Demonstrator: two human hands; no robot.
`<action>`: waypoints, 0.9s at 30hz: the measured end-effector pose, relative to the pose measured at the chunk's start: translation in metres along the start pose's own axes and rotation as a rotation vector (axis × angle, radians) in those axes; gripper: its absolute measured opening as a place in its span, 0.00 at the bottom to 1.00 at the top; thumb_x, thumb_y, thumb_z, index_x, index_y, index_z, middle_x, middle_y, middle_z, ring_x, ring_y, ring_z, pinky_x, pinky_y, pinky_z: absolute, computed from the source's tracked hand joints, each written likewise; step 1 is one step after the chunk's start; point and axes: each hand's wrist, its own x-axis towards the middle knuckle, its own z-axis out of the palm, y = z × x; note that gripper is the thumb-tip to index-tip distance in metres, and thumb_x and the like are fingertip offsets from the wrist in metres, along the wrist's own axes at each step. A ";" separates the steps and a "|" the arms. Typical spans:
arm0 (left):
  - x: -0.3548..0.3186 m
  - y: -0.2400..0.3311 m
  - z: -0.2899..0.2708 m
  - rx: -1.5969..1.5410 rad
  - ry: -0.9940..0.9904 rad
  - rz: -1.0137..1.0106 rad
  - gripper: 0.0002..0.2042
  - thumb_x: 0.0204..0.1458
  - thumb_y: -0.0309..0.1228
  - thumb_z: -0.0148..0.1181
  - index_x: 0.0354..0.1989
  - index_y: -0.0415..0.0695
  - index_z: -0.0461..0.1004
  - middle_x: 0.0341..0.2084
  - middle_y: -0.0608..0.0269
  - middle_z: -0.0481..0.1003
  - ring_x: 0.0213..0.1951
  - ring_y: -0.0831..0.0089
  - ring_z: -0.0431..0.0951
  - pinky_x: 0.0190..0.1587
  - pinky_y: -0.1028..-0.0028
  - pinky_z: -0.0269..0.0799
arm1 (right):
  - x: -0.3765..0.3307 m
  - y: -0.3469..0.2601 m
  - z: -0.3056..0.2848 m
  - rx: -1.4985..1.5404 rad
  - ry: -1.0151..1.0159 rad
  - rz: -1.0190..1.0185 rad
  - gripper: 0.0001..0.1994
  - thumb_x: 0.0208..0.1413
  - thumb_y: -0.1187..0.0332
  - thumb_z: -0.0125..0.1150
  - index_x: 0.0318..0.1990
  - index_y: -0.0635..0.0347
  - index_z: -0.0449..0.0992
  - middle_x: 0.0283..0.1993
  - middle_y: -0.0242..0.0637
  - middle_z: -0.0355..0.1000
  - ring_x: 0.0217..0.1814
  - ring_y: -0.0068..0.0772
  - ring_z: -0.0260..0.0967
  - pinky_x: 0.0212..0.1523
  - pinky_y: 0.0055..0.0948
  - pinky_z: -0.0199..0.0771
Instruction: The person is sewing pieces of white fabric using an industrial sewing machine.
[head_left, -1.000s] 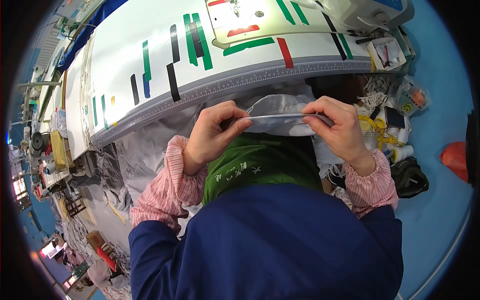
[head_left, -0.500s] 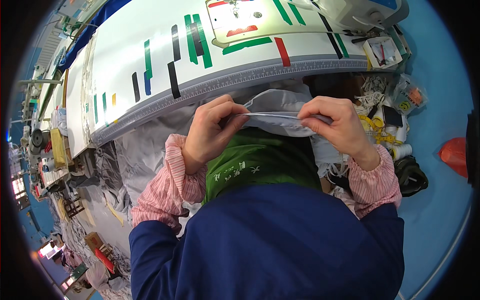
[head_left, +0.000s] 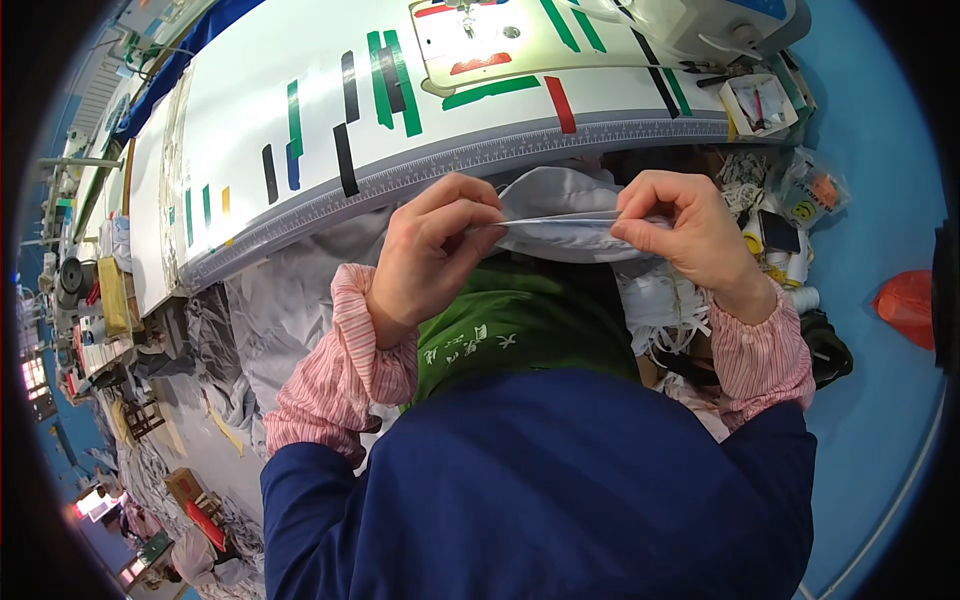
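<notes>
Grip: both hands pinch one grey fabric piece along its folded edge, thumbs pressed against forefingers, the edge pulled taut between them.
Left hand: closed on the left end of the fold, knuckles up, fingertips bunched tight at the cloth.
Right hand: closed on the right end, fingers curled over the top, thumb below; the fold disappears under them.
Fabric position: held up in front of the chest, just below the front edge of the sewing table, not lying on it. The rest of the cloth bulges up behind the taut edge and sags below it.
Sleeves: pink striped cuffs at both wrists, dark blue garment over the shoulders, green apron beneath the hands.
Table: white top, long, with strips of green, black, red and blue tape stuck on; a ruled measuring strip runs along the near edge.
Machine: sewing machine bed at the far side of the table, above the hands, well apart from the cloth.
Right side: small open box on the table corner; clutter of packets and thread spools just beyond the right hand.
Left side: heap of grey fabric hanging off the table edge down to the floor.
Floor: blue; a red bag at the far right.
</notes>
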 end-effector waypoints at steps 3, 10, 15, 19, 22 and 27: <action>0.001 0.005 -0.001 0.078 -0.081 0.003 0.04 0.50 0.16 0.61 0.33 0.36 0.76 0.34 0.61 0.75 0.26 0.83 0.74 0.26 0.83 0.67 | -0.001 -0.007 0.000 -0.136 0.067 -0.114 0.06 0.46 0.82 0.67 0.25 0.66 0.74 0.31 0.31 0.71 0.31 0.18 0.66 0.33 0.19 0.65; 0.000 0.013 0.011 0.100 0.041 0.037 0.06 0.48 0.16 0.61 0.34 0.37 0.76 0.28 0.62 0.75 0.22 0.79 0.71 0.25 0.80 0.65 | -0.010 -0.020 0.006 -0.484 0.242 -0.347 0.08 0.43 0.82 0.67 0.23 0.66 0.71 0.27 0.36 0.71 0.27 0.23 0.67 0.29 0.22 0.66; 0.002 0.015 0.015 0.017 0.042 -0.004 0.08 0.47 0.16 0.62 0.37 0.36 0.76 0.27 0.64 0.73 0.22 0.83 0.69 0.25 0.82 0.64 | -0.011 -0.025 0.009 -0.548 0.321 -0.430 0.09 0.43 0.82 0.68 0.23 0.65 0.70 0.26 0.38 0.71 0.27 0.30 0.71 0.26 0.25 0.68; 0.003 0.015 0.017 0.039 0.041 0.000 0.09 0.47 0.19 0.66 0.38 0.37 0.78 0.26 0.65 0.72 0.22 0.82 0.69 0.26 0.81 0.64 | -0.012 -0.028 0.009 -0.543 0.297 -0.445 0.10 0.42 0.82 0.68 0.23 0.65 0.70 0.26 0.38 0.71 0.27 0.30 0.72 0.26 0.25 0.69; 0.005 0.012 0.020 0.088 0.106 0.082 0.09 0.46 0.20 0.67 0.37 0.38 0.79 0.25 0.64 0.72 0.23 0.80 0.70 0.26 0.80 0.64 | -0.013 -0.026 0.008 -0.547 0.298 -0.458 0.10 0.43 0.82 0.68 0.23 0.65 0.70 0.26 0.38 0.71 0.27 0.30 0.72 0.26 0.25 0.69; 0.002 0.011 0.020 0.148 0.157 0.154 0.07 0.48 0.20 0.65 0.36 0.39 0.80 0.23 0.62 0.72 0.23 0.72 0.74 0.26 0.74 0.68 | -0.012 -0.024 0.006 -0.500 0.267 -0.412 0.09 0.42 0.82 0.68 0.23 0.65 0.71 0.27 0.36 0.72 0.26 0.24 0.68 0.27 0.22 0.64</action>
